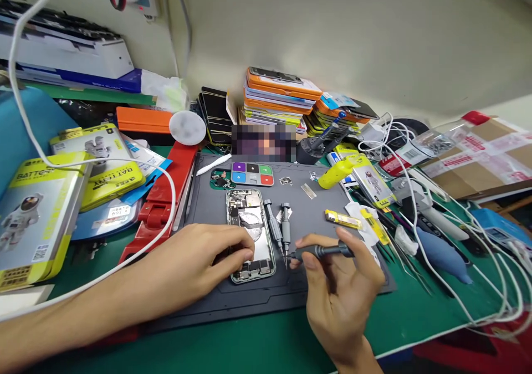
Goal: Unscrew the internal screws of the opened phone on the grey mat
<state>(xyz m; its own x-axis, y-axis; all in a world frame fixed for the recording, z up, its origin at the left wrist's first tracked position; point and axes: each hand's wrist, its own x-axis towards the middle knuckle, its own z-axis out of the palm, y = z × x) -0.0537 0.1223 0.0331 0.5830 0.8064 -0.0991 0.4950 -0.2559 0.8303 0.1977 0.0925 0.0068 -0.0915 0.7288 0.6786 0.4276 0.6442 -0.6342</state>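
Open phone [262,241] lies L of R grip [341,285] w/ screwdriver [322,250]

Fairly bright, even light — soft shading across the wall [332,47]; wide-angle stretch towards the edges; central patch [264,143] pixelated.

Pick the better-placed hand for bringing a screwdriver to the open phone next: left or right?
Right, most likely. The right hand grips a screwdriver, tip end toward the phone. The left hand is over the phone with no tool visible, so it seems better for steadying.
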